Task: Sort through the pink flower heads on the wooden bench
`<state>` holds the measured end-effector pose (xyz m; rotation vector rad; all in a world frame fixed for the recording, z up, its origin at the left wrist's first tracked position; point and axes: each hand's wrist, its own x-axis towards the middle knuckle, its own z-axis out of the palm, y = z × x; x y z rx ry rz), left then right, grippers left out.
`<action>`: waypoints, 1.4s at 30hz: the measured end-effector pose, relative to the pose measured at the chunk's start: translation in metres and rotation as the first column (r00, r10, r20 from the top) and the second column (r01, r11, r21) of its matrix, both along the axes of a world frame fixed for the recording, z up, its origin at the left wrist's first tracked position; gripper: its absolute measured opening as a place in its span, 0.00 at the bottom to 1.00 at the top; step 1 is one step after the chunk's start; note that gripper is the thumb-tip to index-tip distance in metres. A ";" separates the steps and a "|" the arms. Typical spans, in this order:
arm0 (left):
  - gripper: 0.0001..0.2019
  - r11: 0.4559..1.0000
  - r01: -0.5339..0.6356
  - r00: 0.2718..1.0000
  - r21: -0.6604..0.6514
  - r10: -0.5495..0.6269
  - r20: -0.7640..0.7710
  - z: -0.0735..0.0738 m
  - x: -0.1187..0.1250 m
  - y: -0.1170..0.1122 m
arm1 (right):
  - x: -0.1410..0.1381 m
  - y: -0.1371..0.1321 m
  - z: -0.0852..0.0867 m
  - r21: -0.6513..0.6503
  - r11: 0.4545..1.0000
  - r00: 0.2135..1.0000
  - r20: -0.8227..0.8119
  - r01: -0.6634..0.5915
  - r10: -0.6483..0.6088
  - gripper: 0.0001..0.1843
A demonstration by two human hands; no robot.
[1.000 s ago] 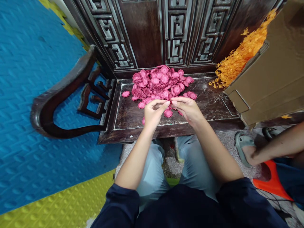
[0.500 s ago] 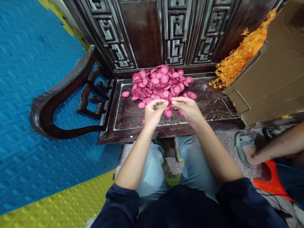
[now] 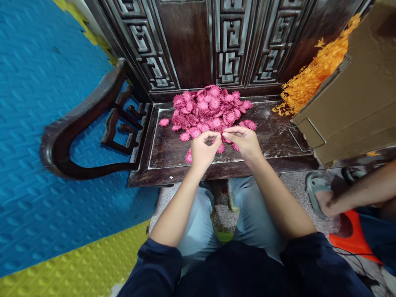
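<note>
A heap of pink artificial flower heads (image 3: 206, 106), round with pointed petals, lies on the dark wooden bench seat (image 3: 269, 132). In front of the heap, my left hand (image 3: 202, 152) is closed in a pinch, thumb against forefinger. Opposite it, my right hand (image 3: 246, 144) pinches too, and the fingertips of both hands nearly meet. Some pink shows between them, but whether it is a held piece or the flowers behind cannot be told. A few loose flower heads lie around my hands, one pink flower (image 3: 188, 156) just left of my left hand.
Behind the seat rises a carved wooden backrest (image 3: 185, 45), with a curved armrest (image 3: 58, 144) at left. On the right stand a cardboard box (image 3: 355, 95) and orange dried-looking flowers (image 3: 312, 76). Another person's leg (image 3: 365, 189) is at lower right. A blue mat (image 3: 27, 103) lies left.
My left hand has shifted slightly right and down, its thumb and forefinger now forming a rounder loop. My right hand stays almost in place. The heap looks the same.
</note>
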<state>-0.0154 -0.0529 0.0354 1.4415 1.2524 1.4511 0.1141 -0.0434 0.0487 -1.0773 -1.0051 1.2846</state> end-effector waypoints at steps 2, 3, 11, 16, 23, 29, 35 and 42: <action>0.04 1.000 0.004 1.000 -0.009 -0.004 0.026 -0.001 0.000 0.001 | 0.000 0.000 0.000 0.003 1.000 1.000 -0.008 0.001 -0.001 0.15; 0.04 1.000 0.005 0.999 -0.017 -0.004 0.044 -0.001 0.000 0.002 | 0.000 0.001 0.000 0.004 1.000 1.000 -0.011 -0.001 0.001 0.15; 0.04 0.996 0.016 0.991 -0.083 -0.004 0.137 -0.002 -0.001 0.005 | -0.002 0.000 0.000 -0.008 1.000 1.000 -0.023 -0.020 0.020 0.16; 0.03 0.992 0.037 0.979 -0.120 -0.012 0.205 0.001 -0.001 0.004 | -0.004 0.000 -0.002 -0.020 1.000 0.999 -0.039 -0.017 0.016 0.17; 0.03 0.974 0.126 0.922 -0.186 -0.046 0.385 0.002 -0.004 0.007 | -0.005 0.001 -0.002 -0.003 0.998 0.998 -0.019 -0.068 0.068 0.19; 0.10 0.925 0.276 0.835 -0.263 -0.096 0.541 0.001 -0.006 0.010 | -0.005 0.002 -0.002 0.021 0.995 0.995 -0.012 -0.097 0.097 0.18; 0.16 0.888 0.359 0.791 -0.287 -0.126 0.598 0.008 -0.009 0.009 | -0.003 0.002 0.001 0.033 0.996 0.997 -0.001 -0.082 0.082 0.16; 0.18 0.897 0.364 0.812 -0.249 -0.176 0.556 0.006 -0.013 0.011 | -0.003 0.000 0.004 0.051 0.999 1.000 0.021 -0.014 0.013 0.11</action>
